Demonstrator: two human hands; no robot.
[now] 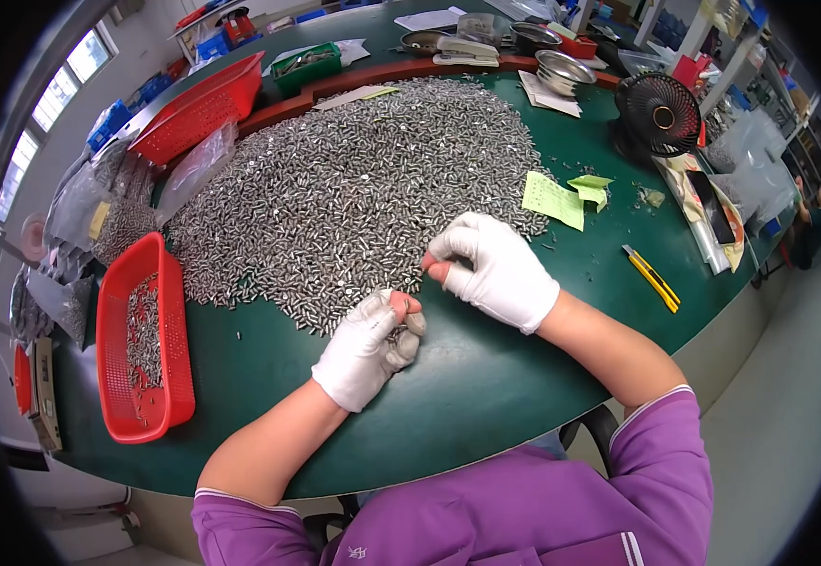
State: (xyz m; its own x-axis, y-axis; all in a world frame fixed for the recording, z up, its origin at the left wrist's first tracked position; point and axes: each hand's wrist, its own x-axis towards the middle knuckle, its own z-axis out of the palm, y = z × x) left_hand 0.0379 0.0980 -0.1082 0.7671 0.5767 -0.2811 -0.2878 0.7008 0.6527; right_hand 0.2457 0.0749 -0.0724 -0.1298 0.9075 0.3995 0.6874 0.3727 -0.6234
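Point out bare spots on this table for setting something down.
The green tabletop is bare between the left forearm and right forearm, and between that forearm and the yellow cutter. Also between the near red basket and left hand, barring a stray pin. The heap of metal pins crowds the middle; bags crowd the far left.

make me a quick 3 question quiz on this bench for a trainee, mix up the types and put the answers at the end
1. True or false: the yellow cutter lies nearer the right hand than the left hand.

2. What lies in the red basket nearest the left hand?
a) green notes
b) small metal parts
c) steel bowls

3. Fill the gap: beyond the phone, at the far right of the green table, stands a round black ____.

Key: 1 true; 2 b; 3 fan.
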